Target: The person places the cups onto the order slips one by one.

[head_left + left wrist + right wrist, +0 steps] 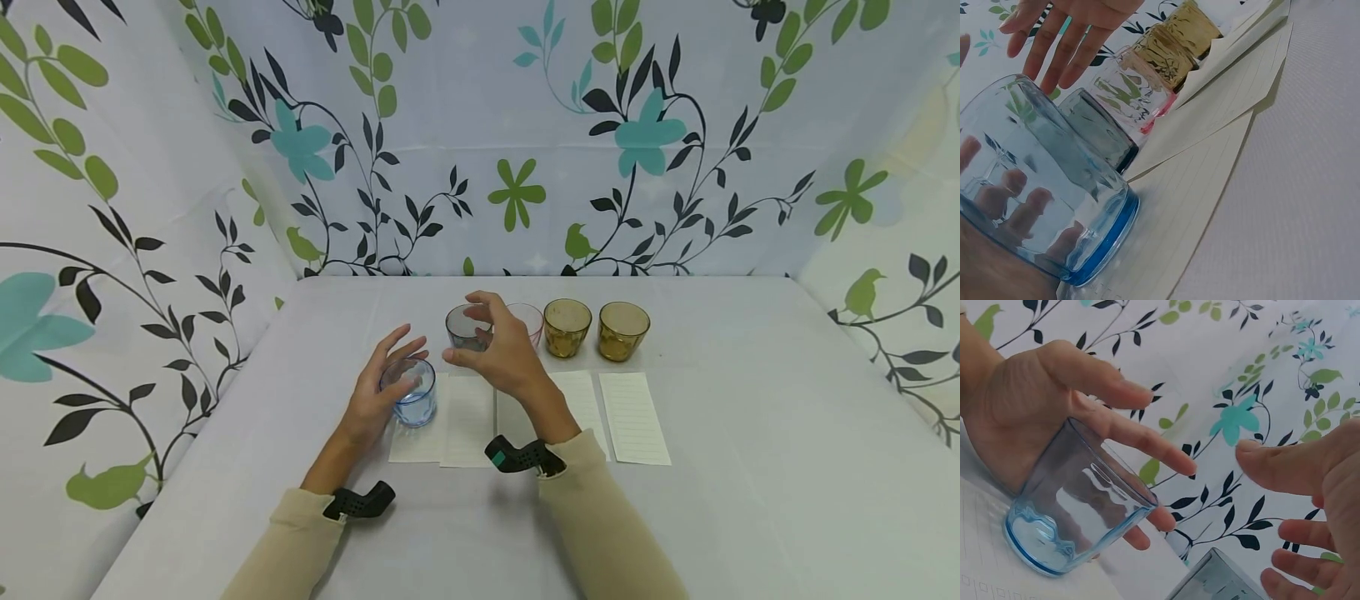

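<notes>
A clear blue glass (pixel 417 410) stands upright on a lined paper slip (pixel 415 447) at the left end of the row. My left hand (pixel 369 398) is around its left and far sides, the thumb and index finger loosely extended. In the right wrist view that index finger reaches past the rim. My right hand (pixel 510 354) hovers by the grey glass (pixel 459 327), thumb and fingers spread apart with nothing held. It partly covers the grey glass and the pink-tinted glass (pixel 536 322) in the head view.
Two amber glasses, one left (pixel 567 332) and one right (pixel 623 333), stand beside the pink one. Several paper slips lie in front of the glasses, the rightmost slip (pixel 636 427) set a little apart. A patterned curtain (pixel 465 125) hangs behind the white table (pixel 750 467).
</notes>
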`<control>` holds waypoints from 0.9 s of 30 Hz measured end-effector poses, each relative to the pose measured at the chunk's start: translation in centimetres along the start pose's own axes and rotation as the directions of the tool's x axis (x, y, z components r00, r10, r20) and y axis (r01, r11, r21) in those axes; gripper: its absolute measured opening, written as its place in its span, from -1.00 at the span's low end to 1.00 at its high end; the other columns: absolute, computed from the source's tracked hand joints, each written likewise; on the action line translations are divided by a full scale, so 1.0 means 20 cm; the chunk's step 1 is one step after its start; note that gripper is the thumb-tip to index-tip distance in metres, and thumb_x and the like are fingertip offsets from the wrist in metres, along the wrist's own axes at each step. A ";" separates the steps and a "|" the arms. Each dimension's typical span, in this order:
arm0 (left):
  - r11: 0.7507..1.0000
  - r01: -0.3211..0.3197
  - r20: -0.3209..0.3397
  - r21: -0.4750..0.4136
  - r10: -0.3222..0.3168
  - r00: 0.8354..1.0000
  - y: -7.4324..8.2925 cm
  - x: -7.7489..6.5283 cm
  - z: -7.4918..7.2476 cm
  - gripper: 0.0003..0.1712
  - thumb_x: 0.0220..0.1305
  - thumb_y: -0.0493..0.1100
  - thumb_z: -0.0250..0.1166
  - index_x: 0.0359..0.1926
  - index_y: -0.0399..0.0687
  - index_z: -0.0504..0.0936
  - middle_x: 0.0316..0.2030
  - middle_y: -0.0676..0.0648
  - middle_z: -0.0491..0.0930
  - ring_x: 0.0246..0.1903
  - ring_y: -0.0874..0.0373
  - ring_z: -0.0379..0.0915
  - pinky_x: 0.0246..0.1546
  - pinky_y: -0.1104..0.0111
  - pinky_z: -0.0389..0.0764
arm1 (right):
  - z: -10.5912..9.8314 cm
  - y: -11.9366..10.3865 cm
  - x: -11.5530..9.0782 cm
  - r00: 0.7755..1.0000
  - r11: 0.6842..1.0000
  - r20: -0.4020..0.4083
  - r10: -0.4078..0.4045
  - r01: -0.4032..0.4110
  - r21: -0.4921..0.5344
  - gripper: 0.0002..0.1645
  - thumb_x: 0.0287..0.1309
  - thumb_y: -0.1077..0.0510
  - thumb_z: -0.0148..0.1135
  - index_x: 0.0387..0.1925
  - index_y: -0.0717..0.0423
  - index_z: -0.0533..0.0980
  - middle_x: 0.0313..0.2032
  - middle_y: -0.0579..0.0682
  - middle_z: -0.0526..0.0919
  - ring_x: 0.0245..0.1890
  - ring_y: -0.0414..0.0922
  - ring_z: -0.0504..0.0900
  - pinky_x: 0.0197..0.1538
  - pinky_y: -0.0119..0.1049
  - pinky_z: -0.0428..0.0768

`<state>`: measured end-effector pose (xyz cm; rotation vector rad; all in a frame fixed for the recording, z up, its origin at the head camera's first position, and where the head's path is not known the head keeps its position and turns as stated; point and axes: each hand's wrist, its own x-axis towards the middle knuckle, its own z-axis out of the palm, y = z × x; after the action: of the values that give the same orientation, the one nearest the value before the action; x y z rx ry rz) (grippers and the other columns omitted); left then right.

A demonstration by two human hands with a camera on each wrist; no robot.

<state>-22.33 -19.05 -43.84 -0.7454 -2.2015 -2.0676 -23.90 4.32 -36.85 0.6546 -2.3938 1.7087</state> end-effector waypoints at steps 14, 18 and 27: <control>0.999 0.017 0.038 -0.032 -0.015 0.999 0.02 -0.01 0.03 0.24 -0.07 -0.37 0.57 0.57 0.12 0.10 0.46 -0.25 0.28 0.39 -0.21 0.29 0.30 -0.22 0.31 | 0.04 0.06 0.05 0.993 0.994 -0.116 0.005 -0.017 -0.105 -0.08 0.16 -0.05 0.40 0.47 0.07 0.24 0.43 0.06 0.34 0.40 0.15 0.32 0.35 0.18 0.35; 0.999 0.054 0.049 0.006 -0.055 0.997 0.02 -0.01 0.04 0.21 -0.12 -0.39 0.59 0.54 0.10 0.17 0.35 -0.31 0.41 0.29 -0.17 0.42 0.29 -0.12 0.39 | 0.04 0.08 0.06 0.992 0.989 -0.129 0.001 -0.020 -0.149 -0.09 0.16 -0.05 0.39 0.46 0.11 0.25 0.42 0.11 0.34 0.43 0.13 0.28 0.38 0.20 0.30; 0.983 0.116 0.001 0.145 -0.118 0.993 0.01 -0.01 0.04 -0.02 -0.22 -0.40 0.61 0.30 -0.04 0.41 0.17 -0.15 0.52 0.17 -0.12 0.46 0.23 -0.04 0.43 | 0.06 0.11 0.08 0.992 0.958 -0.121 -0.024 -0.012 -0.288 -0.14 0.20 0.00 0.39 0.45 0.12 0.27 0.40 0.17 0.34 0.39 0.11 0.26 0.32 0.13 0.38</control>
<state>-21.84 -18.30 -43.74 -0.6292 -2.4242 -1.9283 -26.13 3.42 -38.63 0.4955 -2.4782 1.3145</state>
